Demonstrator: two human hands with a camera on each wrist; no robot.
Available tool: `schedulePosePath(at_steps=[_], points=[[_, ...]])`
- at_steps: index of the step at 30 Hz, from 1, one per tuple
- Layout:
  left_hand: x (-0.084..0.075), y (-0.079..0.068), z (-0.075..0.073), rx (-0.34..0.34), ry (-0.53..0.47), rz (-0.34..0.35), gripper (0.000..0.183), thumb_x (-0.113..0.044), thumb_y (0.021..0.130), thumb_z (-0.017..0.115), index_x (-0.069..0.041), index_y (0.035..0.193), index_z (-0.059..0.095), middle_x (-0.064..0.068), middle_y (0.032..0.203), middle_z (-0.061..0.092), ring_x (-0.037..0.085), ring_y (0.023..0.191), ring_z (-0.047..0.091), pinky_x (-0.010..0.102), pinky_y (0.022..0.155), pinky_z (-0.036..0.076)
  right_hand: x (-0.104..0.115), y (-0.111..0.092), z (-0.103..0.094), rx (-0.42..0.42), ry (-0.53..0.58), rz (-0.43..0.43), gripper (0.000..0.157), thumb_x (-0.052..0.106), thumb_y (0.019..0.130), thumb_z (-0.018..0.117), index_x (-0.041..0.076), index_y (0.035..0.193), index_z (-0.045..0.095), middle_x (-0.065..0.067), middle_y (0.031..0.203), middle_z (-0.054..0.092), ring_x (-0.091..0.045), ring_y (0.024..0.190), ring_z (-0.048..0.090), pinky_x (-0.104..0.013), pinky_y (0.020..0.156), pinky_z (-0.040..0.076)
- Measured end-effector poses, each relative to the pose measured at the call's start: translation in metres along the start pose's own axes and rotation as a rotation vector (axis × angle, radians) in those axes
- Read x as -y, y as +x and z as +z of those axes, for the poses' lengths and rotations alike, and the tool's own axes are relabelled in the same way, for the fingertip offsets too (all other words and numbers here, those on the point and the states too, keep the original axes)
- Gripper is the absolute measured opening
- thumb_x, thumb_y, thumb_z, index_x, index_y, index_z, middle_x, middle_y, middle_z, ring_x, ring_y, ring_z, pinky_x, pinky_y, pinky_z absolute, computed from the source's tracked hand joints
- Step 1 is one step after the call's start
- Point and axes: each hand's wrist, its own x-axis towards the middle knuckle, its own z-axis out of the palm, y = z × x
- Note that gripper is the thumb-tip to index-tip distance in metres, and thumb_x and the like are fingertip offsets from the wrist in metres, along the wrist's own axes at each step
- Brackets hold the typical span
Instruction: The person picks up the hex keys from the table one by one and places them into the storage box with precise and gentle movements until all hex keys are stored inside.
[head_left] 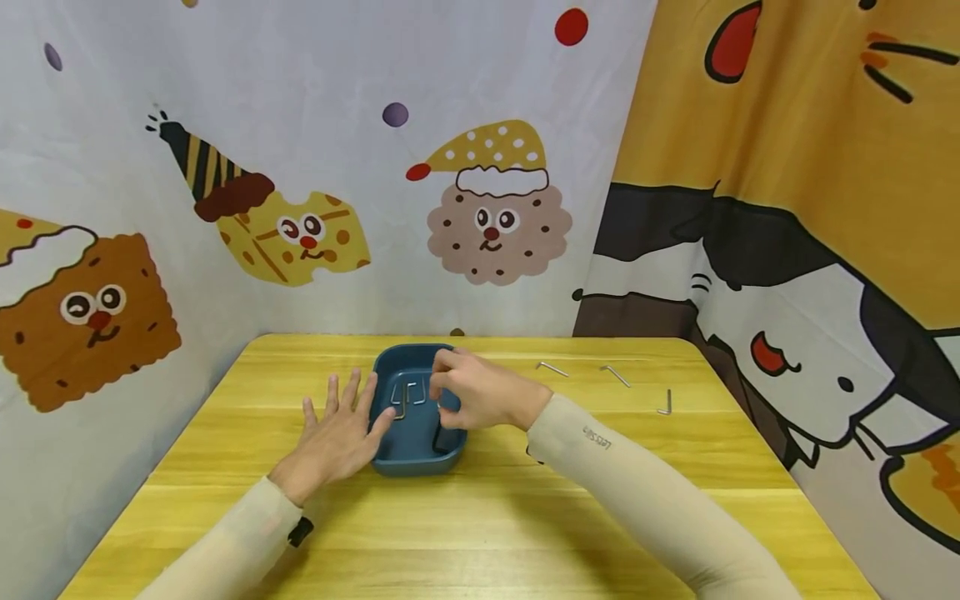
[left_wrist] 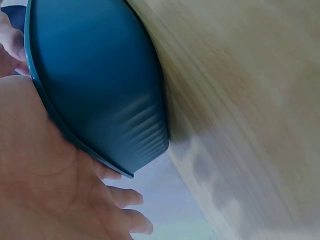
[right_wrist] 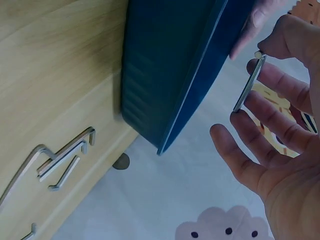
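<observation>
A blue plastic tray (head_left: pixel 414 468) stands on the table, and several L-shaped hex keys (head_left: pixel 423 392) lie inside it. One dark hex key (head_left: pixel 437 438) is near its front right corner. My left hand (head_left: pixel 330 437) is spread with straight fingers at the tray's left side, the palm against the rim in the left wrist view. Over the tray's right side, my right hand (head_left: pixel 483 390) pinches a silver hex key (right_wrist: pixel 248 86) between thumb and fingertips. In the right wrist view, this key stands apart from the tray wall, its short end by the thumb.
On the wooden table (head_left: pixel 480 533), to the right of the tray, lie several loose hex keys (head_left: pixel 617 377). A dark piece (head_left: pixel 534 455) shows partly from under the right sleeve. Behind the table's back edge hangs a printed cloth (head_left: pixel 337 150) with cartoon figures.
</observation>
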Motion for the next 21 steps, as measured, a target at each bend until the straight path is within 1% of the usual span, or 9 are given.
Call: schedulePosePath(at_steps=[3, 8, 10, 13, 16, 19, 21], points=[[0.0, 0.0, 0.0, 0.012, 0.001, -0.004, 0.09, -0.065, 0.124, 0.034, -0.011, 0.189, 0.004, 0.027, 0.196, -0.007, 0.062, 0.178, -0.018, 0.095, 0.13, -0.013, 0.002, 0.009, 0.0, 0.05, -0.012, -0.01, 0.013, 0.027, 0.104, 0.086, 0.019, 0.114, 0.086, -0.004, 0.125, 0.071, -0.021, 0.106, 0.064, -0.031, 0.092, 0.061], [-0.001, -0.001, -0.002, 0.025, 0.004, -0.009, 0.091, -0.067, 0.123, 0.032, -0.012, 0.189, 0.002, 0.028, 0.195, -0.009, 0.062, 0.177, -0.019, 0.095, 0.131, -0.012, 0.006, 0.025, 0.002, 0.162, -0.033, -0.027, 0.016, 0.032, 0.108, 0.084, 0.021, 0.118, 0.086, -0.002, 0.127, 0.07, -0.018, 0.107, 0.062, -0.031, 0.095, 0.059], [-0.001, -0.001, -0.002, 0.03, 0.0, -0.012, 0.089, -0.065, 0.124, 0.032, -0.012, 0.189, 0.002, 0.027, 0.195, -0.011, 0.062, 0.177, -0.02, 0.095, 0.131, -0.013, 0.008, 0.032, 0.003, 0.202, -0.032, -0.034, 0.016, 0.033, 0.108, 0.083, 0.021, 0.119, 0.086, -0.002, 0.128, 0.07, -0.018, 0.108, 0.063, -0.032, 0.097, 0.059], [-0.001, -0.001, -0.002, 0.033, -0.01, -0.012, 0.088, -0.063, 0.125, 0.033, -0.013, 0.189, 0.001, 0.027, 0.195, -0.013, 0.062, 0.176, -0.021, 0.095, 0.13, -0.013, 0.01, 0.043, 0.005, 0.252, -0.033, -0.041, 0.015, 0.034, 0.108, 0.084, 0.023, 0.119, 0.087, -0.002, 0.132, 0.07, -0.018, 0.112, 0.065, -0.03, 0.098, 0.061], [0.0, -0.001, -0.001, 0.033, -0.016, -0.01, 0.088, -0.064, 0.125, 0.032, -0.013, 0.189, 0.001, 0.027, 0.195, -0.013, 0.062, 0.177, -0.021, 0.095, 0.13, -0.013, 0.012, 0.052, 0.01, 0.308, -0.023, -0.042, 0.017, 0.034, 0.108, 0.085, 0.023, 0.121, 0.088, 0.0, 0.136, 0.07, -0.017, 0.116, 0.068, -0.027, 0.101, 0.062], [0.0, -0.002, 0.0, 0.037, -0.024, -0.008, 0.087, -0.064, 0.125, 0.031, -0.014, 0.189, 0.0, 0.026, 0.195, -0.015, 0.062, 0.177, -0.021, 0.095, 0.13, -0.013, 0.014, 0.059, 0.015, 0.358, -0.006, -0.048, 0.023, 0.034, 0.108, 0.086, 0.02, 0.126, 0.087, 0.0, 0.135, 0.07, -0.013, 0.114, 0.07, -0.022, 0.099, 0.063], [0.001, -0.002, 0.001, 0.039, -0.026, -0.01, 0.085, -0.062, 0.125, 0.03, -0.015, 0.189, 0.0, 0.025, 0.195, -0.015, 0.062, 0.177, -0.02, 0.095, 0.13, -0.013, 0.015, 0.064, 0.018, 0.379, 0.001, -0.049, 0.025, 0.034, 0.108, 0.086, 0.018, 0.128, 0.087, 0.001, 0.132, 0.07, -0.01, 0.109, 0.071, -0.019, 0.094, 0.062]])
